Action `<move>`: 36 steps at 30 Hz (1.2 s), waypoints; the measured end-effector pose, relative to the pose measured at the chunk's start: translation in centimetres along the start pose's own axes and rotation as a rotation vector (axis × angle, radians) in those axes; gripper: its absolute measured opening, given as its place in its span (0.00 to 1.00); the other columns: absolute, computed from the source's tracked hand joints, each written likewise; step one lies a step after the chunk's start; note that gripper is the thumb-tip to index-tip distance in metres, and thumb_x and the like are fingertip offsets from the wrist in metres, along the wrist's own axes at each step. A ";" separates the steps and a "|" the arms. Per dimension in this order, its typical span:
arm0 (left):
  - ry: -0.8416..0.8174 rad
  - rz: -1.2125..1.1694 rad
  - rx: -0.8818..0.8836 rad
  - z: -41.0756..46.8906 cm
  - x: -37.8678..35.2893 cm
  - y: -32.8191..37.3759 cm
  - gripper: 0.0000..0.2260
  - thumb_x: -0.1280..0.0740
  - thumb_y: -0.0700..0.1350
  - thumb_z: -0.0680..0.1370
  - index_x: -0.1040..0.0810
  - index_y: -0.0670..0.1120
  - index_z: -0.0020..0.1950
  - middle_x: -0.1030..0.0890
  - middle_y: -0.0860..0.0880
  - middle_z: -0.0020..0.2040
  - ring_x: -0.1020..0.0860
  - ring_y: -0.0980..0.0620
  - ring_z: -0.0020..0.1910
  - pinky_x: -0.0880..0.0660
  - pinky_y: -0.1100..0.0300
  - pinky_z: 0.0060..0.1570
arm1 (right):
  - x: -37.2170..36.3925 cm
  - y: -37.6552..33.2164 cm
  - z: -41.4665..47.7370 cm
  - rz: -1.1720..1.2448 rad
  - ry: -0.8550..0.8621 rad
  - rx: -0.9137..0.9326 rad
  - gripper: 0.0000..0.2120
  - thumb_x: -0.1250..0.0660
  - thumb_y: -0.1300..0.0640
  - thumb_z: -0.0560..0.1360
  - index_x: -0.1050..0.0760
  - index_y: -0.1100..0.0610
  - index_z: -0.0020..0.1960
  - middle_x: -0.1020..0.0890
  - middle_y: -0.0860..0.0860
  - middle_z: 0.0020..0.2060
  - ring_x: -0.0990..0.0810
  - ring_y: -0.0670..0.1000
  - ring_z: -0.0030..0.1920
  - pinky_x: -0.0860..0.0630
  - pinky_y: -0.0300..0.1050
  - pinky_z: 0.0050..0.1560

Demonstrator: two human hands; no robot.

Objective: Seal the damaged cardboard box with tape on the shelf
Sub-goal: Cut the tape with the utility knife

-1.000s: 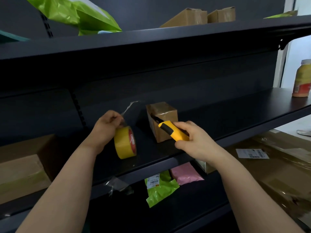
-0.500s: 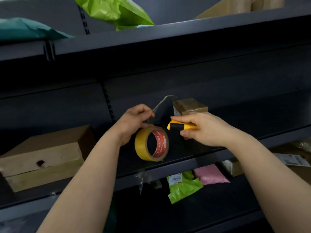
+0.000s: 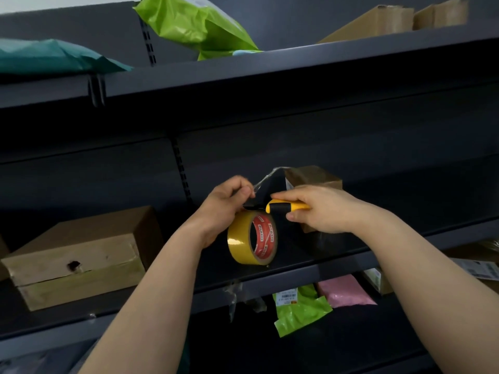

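We cut the tape strip [image 3: 266, 178] near the box [image 3: 313, 176].
Left hand [image 3: 224, 209] pinches it taut, right hand [image 3: 321, 211] grips knife [image 3: 286, 207]; best slice clear of the pinch.

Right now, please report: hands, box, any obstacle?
Left hand pinches tape strip by tape roll. Right hand grips utility knife, blade by strip. Strip runs to small cardboard box. Nothing blocks.
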State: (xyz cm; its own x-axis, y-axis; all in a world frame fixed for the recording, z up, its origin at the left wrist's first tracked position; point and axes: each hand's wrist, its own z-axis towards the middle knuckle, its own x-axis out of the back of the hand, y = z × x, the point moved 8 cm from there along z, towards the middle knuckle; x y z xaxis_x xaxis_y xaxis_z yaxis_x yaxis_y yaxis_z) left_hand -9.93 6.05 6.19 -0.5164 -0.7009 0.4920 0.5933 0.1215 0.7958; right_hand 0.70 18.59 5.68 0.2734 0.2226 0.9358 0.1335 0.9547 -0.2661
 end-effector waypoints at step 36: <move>0.056 0.038 0.028 -4.0 -3.3 -2.0 0.09 0.37 0.44 0.82 0.30 0.59 0.55 0.23 0.52 0.48 0.24 0.56 0.44 0.27 0.68 0.40 | -0.9 1.3 -0.4 0.045 0.094 -0.078 0.25 0.35 0.49 0.79 0.37 0.37 0.73 0.28 0.46 0.66 0.29 0.46 0.55 0.31 0.41 0.47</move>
State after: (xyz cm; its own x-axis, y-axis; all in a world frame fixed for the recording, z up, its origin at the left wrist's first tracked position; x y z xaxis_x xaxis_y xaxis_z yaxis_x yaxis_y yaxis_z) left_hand -6.94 5.37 1.58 -0.4579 -0.7339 0.5016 0.5937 0.1675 0.7870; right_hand 1.03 19.57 4.42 0.3687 0.2414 0.8977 0.1916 0.9252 -0.3275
